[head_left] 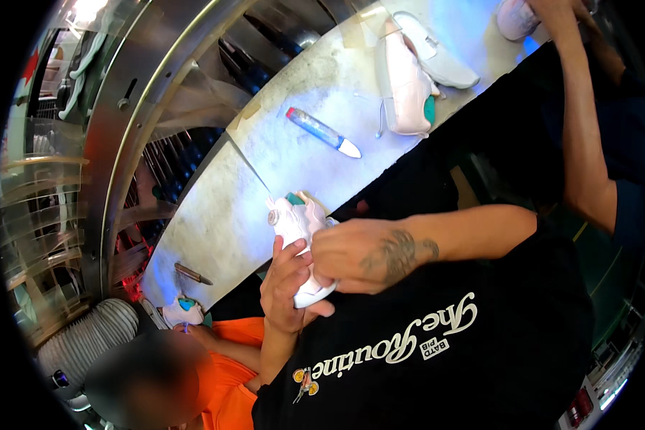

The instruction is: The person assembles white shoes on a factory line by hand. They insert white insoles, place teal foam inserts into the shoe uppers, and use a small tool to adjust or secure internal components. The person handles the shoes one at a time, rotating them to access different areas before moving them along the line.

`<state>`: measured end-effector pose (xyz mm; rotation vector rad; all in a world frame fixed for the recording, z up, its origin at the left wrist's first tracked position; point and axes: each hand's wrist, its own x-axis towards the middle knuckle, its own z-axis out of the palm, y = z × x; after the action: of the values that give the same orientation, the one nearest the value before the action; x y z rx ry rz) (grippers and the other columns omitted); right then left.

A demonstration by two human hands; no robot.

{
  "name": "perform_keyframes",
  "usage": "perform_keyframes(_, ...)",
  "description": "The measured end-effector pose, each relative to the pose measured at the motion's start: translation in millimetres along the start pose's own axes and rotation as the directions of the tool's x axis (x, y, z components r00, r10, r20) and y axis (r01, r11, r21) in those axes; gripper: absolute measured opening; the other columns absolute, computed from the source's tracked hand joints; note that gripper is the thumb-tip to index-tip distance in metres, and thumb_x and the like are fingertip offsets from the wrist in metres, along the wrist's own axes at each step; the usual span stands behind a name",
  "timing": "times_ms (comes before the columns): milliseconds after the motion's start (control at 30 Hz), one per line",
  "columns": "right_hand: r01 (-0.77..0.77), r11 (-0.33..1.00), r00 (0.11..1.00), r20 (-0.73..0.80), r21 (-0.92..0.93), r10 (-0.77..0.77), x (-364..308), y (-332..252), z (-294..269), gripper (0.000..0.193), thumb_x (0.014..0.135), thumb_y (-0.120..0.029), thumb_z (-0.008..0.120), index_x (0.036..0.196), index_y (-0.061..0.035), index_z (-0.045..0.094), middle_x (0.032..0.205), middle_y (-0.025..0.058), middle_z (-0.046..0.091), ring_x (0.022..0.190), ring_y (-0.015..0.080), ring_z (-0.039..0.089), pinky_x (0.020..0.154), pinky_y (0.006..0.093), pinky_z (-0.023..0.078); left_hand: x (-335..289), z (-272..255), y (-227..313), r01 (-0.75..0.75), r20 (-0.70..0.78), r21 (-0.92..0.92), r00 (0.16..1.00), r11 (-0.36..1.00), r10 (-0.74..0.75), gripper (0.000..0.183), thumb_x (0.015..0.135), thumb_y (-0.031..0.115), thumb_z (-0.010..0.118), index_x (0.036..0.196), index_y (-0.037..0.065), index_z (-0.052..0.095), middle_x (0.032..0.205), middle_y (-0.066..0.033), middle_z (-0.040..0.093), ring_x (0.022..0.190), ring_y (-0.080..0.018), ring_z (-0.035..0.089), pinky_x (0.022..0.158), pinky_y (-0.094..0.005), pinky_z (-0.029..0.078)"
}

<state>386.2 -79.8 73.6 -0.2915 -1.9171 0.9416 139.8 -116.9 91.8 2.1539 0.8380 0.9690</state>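
Observation:
A pale pink and white shoe (289, 218) with a teal patch near its opening is held up in front of my black shirt, by the near edge of the worktable. The fingers of my left hand (287, 281) wrap round its side and white sole. On the other side my right hand (355, 254) is closed in a fist against the shoe. Its fingertips, and anything in them, are hidden. Beyond the shoe lies a blue stick-shaped tool (321, 132) with a white tip and a red end, flat on the table.
The light worktable (215, 208) curves along a metal machine frame (125, 107). A pink shoe (403, 89) and a white sole (441, 56) lie farther right. At lower left, an orange-sleeved person handles a shoe (181, 312) near a thin brown tool (193, 274). Another person's hands hold a shoe (514, 20).

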Motion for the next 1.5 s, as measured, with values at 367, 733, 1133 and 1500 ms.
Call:
perform_keyframes(367, -0.211, 0.967, 0.972, -0.069, 0.143, 0.223, 3, 27, -8, 0.046, 0.083, -0.012, 0.085, 0.123, 0.0001, 0.065, 0.124, 0.0183, 0.063, 0.114, 0.0339, 0.066, 0.101, 0.0418, 0.057, -30, 0, 8, 0.172, -0.211, 0.078, 0.966, 0.982, -0.152, 0.037, 0.107, 0.026, 0.065, 0.129, -0.002, 0.056, 0.126, -0.0281, 0.073, 0.129, -0.0522, 0.069, 0.119, -0.0668, 0.045)
perform_keyframes(733, -0.239, 0.971, 0.935, -0.271, -0.012, 0.227, 1, 6, 48, 0.037, 0.081, -0.010, 0.087, 0.108, -0.0007, 0.064, 0.106, 0.0165, 0.061, 0.100, 0.0371, 0.063, 0.089, 0.0458, 0.052, 2, -14, 23, 0.234, -0.141, 0.330, 0.970, 0.914, -0.198, 0.047, 0.111, 0.031, 0.060, 0.130, -0.012, 0.060, 0.123, -0.0313, 0.073, 0.122, -0.0499, 0.073, 0.107, -0.0576, 0.059)
perform_keyframes(1133, -0.080, 0.997, 0.997, 0.017, -0.014, 0.080, 12, 46, 25, 0.021, 0.077, -0.015, 0.077, 0.089, -0.0026, 0.065, 0.095, 0.0165, 0.066, 0.096, 0.0354, 0.067, 0.087, 0.0454, 0.056, 22, -31, 9, 0.075, 0.037, 0.318, 0.995, 0.945, -0.092, 0.061, 0.076, 0.027, 0.103, 0.112, -0.002, 0.063, 0.108, -0.0221, 0.077, 0.114, -0.0430, 0.078, 0.104, -0.0608, 0.062)
perform_keyframes(1500, -0.304, 0.940, 0.951, -0.101, -0.157, 0.291, 10, 50, 44, 0.055, 0.077, -0.034, 0.094, 0.112, -0.0053, 0.063, 0.107, 0.0128, 0.063, 0.104, 0.0348, 0.065, 0.090, 0.0456, 0.054, -7, -49, -14, 0.198, -0.124, 0.177, 0.976, 0.964, -0.177, 0.055, 0.075, 0.016, 0.101, 0.111, -0.002, 0.063, 0.116, -0.0234, 0.076, 0.117, -0.0435, 0.076, 0.106, -0.0570, 0.059)
